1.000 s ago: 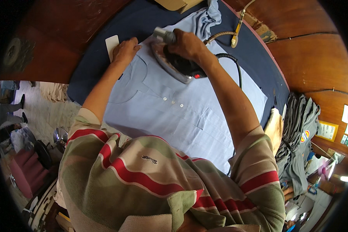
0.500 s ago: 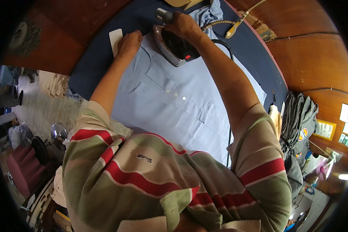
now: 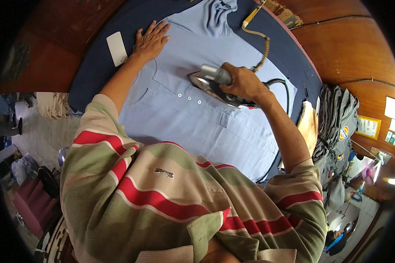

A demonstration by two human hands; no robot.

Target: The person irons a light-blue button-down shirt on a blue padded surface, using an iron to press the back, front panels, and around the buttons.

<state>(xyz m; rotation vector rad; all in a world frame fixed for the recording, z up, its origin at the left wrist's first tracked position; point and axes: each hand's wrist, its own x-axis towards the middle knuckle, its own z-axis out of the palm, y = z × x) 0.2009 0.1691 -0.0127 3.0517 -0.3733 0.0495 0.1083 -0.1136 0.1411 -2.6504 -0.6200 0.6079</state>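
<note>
Right hand [image 3: 243, 82] gripping iron [image 3: 215, 87] on shirt [image 3: 206, 122], left hand [image 3: 151, 41] flat, released.

The person wears a short-sleeved polo shirt [image 3: 162, 206] banded in olive green, cream and red, a small dark emblem [image 3: 163, 172] stitched toward ten o'clock of its chest; forearms bare.
</note>
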